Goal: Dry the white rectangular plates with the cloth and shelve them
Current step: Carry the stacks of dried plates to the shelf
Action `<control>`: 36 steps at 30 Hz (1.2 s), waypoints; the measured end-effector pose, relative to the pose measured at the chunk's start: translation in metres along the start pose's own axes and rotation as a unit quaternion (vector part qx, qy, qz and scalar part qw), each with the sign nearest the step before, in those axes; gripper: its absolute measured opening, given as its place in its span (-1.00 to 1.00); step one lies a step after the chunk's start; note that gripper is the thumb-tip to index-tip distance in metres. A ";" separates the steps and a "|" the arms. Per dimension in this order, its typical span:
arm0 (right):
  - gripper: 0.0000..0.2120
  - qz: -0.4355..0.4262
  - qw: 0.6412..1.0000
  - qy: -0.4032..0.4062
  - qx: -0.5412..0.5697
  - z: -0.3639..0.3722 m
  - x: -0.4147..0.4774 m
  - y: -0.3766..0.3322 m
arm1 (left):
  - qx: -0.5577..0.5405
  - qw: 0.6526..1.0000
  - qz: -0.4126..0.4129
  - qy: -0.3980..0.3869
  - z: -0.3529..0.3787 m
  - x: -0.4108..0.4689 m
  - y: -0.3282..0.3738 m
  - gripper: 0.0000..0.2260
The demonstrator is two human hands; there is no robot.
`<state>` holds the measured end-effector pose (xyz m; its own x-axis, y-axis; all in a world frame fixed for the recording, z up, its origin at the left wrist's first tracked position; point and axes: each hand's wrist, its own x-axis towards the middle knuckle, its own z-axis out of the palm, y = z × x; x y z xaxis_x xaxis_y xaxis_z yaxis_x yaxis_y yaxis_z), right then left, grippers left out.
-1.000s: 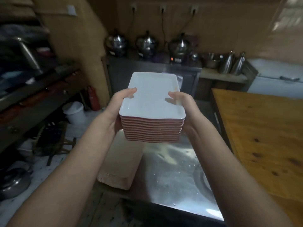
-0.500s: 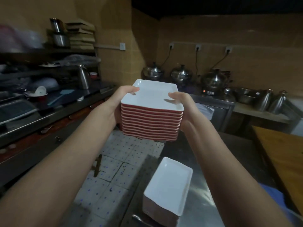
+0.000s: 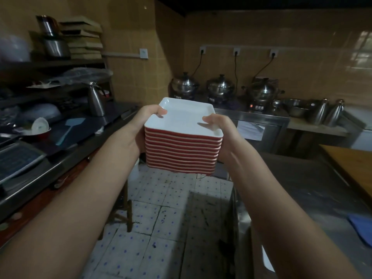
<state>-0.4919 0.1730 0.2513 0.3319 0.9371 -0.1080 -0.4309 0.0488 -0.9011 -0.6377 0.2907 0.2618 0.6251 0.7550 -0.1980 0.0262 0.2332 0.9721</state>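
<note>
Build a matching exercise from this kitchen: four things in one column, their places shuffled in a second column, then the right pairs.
Things
1. stack of plates
2. blue cloth
3. steel jug
4. cardboard boxes

Places
A. on the top shelf at the left wall
B. gripped between the left hand and the right hand
C. on the steel table, at the lower right edge of the view
D. upright on the dark counter at the left

Pairs: 1-B, 2-C, 3-D, 4-A
</note>
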 end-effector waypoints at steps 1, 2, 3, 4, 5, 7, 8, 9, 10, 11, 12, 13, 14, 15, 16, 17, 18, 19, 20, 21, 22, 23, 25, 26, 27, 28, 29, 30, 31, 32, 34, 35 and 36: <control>-0.85 -0.003 1.000 0.003 0.005 0.004 0.007 0.000 | -0.004 1.000 -0.002 -0.009 -0.007 0.007 0.001 -0.74; -0.84 -0.003 1.000 0.005 0.009 0.007 0.014 0.000 | -0.010 1.000 -0.005 -0.019 -0.012 0.015 0.003 -0.74; -0.83 0.000 1.000 0.006 0.010 0.009 0.022 -0.001 | -0.016 0.999 -0.008 -0.027 -0.016 0.024 0.004 -0.75; -0.82 0.006 1.000 0.008 0.007 0.009 0.030 -0.002 | -0.023 0.999 -0.010 -0.031 -0.019 0.033 0.005 -0.75; -0.81 0.010 1.000 0.015 0.004 0.008 0.040 -0.003 | -0.029 0.999 -0.010 -0.031 -0.021 0.045 0.007 -0.76; -0.80 0.007 0.999 0.036 -0.003 0.001 0.063 -0.006 | -0.033 0.999 -0.010 -0.028 -0.022 0.071 0.009 -0.71; -0.81 0.001 0.999 0.045 -0.009 -0.005 0.075 -0.008 | -0.028 0.999 -0.008 -0.029 -0.020 0.085 0.011 -0.69; -0.81 -0.005 0.999 0.052 -0.014 -0.011 0.090 -0.009 | -0.024 0.999 -0.004 -0.030 -0.018 0.100 0.012 -0.68; -0.80 -0.008 0.998 0.056 -0.019 -0.019 0.105 -0.011 | -0.024 0.999 0.000 -0.029 -0.015 0.117 0.013 -0.70; -0.79 -0.009 0.998 0.062 -0.018 -0.028 0.123 -0.013 | -0.026 0.999 0.003 -0.033 -0.012 0.135 0.014 -0.71; -0.78 -0.009 0.997 0.071 -0.018 -0.036 0.136 -0.015 | -0.029 0.999 0.004 -0.040 -0.009 0.151 0.014 -0.73; -0.78 -0.012 0.997 0.081 -0.014 -0.046 0.154 -0.017 | -0.028 0.998 0.003 -0.052 -0.005 0.171 0.015 -0.74; -0.78 -0.016 0.996 0.089 -0.006 -0.056 0.174 -0.020 | -0.027 0.998 0.001 -0.062 0.001 0.195 0.017 -0.75; -0.78 -0.021 0.995 0.096 0.003 -0.066 0.193 -0.024 | -0.026 0.998 -0.003 -0.066 0.006 0.218 0.019 -0.76; -0.79 -0.024 0.994 0.104 0.013 -0.076 0.211 -0.030 | -0.023 0.997 -0.007 -0.068 0.013 0.241 0.023 -0.77; -0.80 -0.027 0.993 0.113 0.020 -0.085 0.229 -0.036 | -0.019 0.997 -0.011 -0.070 0.019 0.263 0.027 -0.79; -0.81 -0.029 0.992 0.122 0.027 -0.094 0.245 -0.044 | -0.017 0.997 -0.014 -0.076 0.025 0.284 0.033 -0.79; -0.82 -0.032 0.990 0.131 0.031 -0.101 0.260 -0.051 | -0.015 0.996 -0.015 -0.083 0.031 0.303 0.038 -0.80; -0.81 -0.037 0.989 0.140 0.033 -0.107 0.273 -0.058 | -0.012 0.995 -0.010 -0.093 0.036 0.323 0.043 -0.80; -0.79 -0.040 0.987 0.149 0.035 -0.113 0.287 -0.065 | -0.010 0.995 -0.003 -0.102 0.040 0.342 0.048 -0.81; -0.76 -0.042 0.986 0.158 0.037 -0.118 0.299 -0.071 | -0.007 0.994 0.004 -0.107 0.043 0.361 0.052 -0.81; -0.74 -0.043 0.985 0.165 0.039 -0.122 0.311 -0.078 | -0.006 0.994 0.007 -0.110 0.046 0.378 0.056 -0.81; -0.81 -0.047 0.983 0.171 0.042 -0.129 0.332 -0.090 | -0.005 0.993 0.007 -0.120 0.051 0.409 0.065 -0.80; -0.84 -0.055 0.982 0.175 0.041 -0.133 0.343 -0.095 | -0.005 0.992 0.010 -0.129 0.053 0.424 0.069 -0.79; -0.83 -0.068 0.980 0.184 0.036 -0.136 0.355 -0.100 | -0.005 0.990 0.012 -0.138 0.055 0.440 0.073 -0.78; -0.78 -0.080 0.977 0.198 0.027 -0.141 0.369 -0.105 | -0.004 0.989 0.012 -0.147 0.057 0.455 0.076 -0.77; -0.70 -0.090 0.973 0.214 0.014 -0.145 0.383 -0.110 | -0.003 0.988 0.010 -0.156 0.058 0.471 0.079 -0.75; -0.65 -0.096 0.968 0.230 0.006 -0.150 0.398 -0.114 | -0.004 0.986 0.008 -0.164 0.060 0.488 0.081 -0.74; -0.63 -0.100 0.965 0.241 0.004 -0.156 0.412 -0.118 | -0.004 0.985 0.007 -0.174 0.062 0.505 0.082 -0.74; -0.63 -0.105 0.963 0.248 0.004 -0.162 0.426 -0.122 | -0.004 0.983 0.008 -0.184 0.064 0.524 0.084 -0.73; -0.65 -0.112 0.959 0.259 0.006 -0.175 0.456 -0.127 | -0.001 0.979 0.006 -0.206 0.069 0.564 0.087 -0.72; -0.65 -0.115 0.958 0.264 0.007 -0.181 0.472 -0.129 | 0.001 0.975 0.003 -0.221 0.072 0.586 0.089 -0.73; -0.64 -0.118 0.956 0.270 0.010 -0.187 0.488 -0.131 | 0.003 0.972 -0.001 -0.235 0.074 0.608 0.091 -0.74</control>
<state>-0.1168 0.5598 0.2376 0.8040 0.5847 -0.1084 -0.3042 0.2477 -0.9198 -0.1975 0.7258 0.2396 0.9120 0.3920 -0.1211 0.0303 0.2299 0.9727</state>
